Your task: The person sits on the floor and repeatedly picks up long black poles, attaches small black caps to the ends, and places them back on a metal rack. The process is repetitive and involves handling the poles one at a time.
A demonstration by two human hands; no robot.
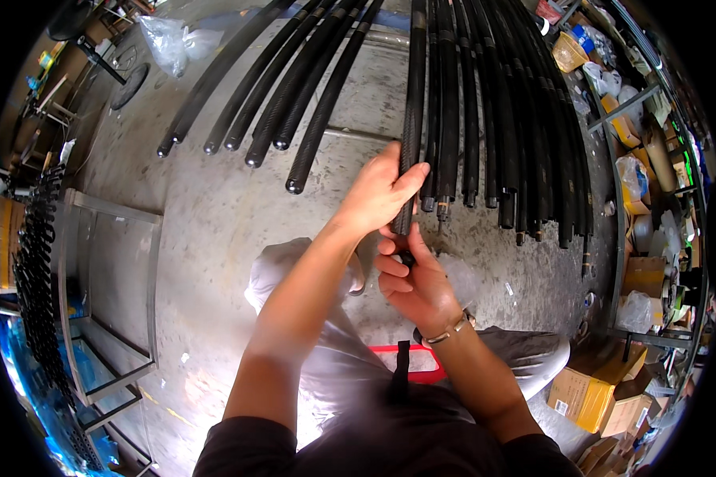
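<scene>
Head view, left hand (382,192) wrapped round black tube (413,103), right hand (423,290) curled narrowly around dark knob (406,258)

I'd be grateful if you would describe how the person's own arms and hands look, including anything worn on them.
The left hand and right hand wear no gloves. A narrow, metallic-looking bracelet circles the right wrist; none shows on the left. Dark sleeves cover the upper arms, leaving both forearms uncovered. No cables or markings are visible.
</scene>
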